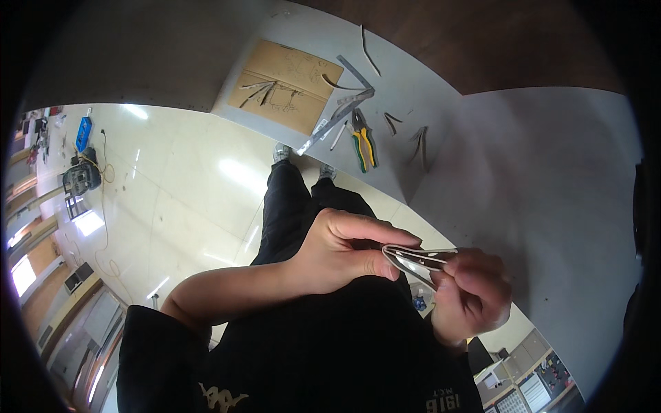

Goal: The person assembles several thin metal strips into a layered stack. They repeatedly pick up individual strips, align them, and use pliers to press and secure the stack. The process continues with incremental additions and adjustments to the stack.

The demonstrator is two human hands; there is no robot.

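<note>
Held in front of my torso is a thin, narrow strip [412, 257] with pale edges and a darker face, bent back on itself into a loop with several layers. My left hand [330, 251] pinches the folded end between thumb and fingers. The loose ends are gripped by my right hand [478, 292], its fingers curled and the thumb pressed against them. On the grey table surface [509, 179] beyond my hands, similar bent strips [421, 146] lie near pliers [365, 142] with yellow and green handles.
Along the table lie a brown cardboard sheet [303, 69] with pen marks and strips on it, an angled metal ruler [354, 74], and a thin white stick [338, 136]. A dark machine [81, 172] and a blue block [84, 133] with cables stand on the floor at left.
</note>
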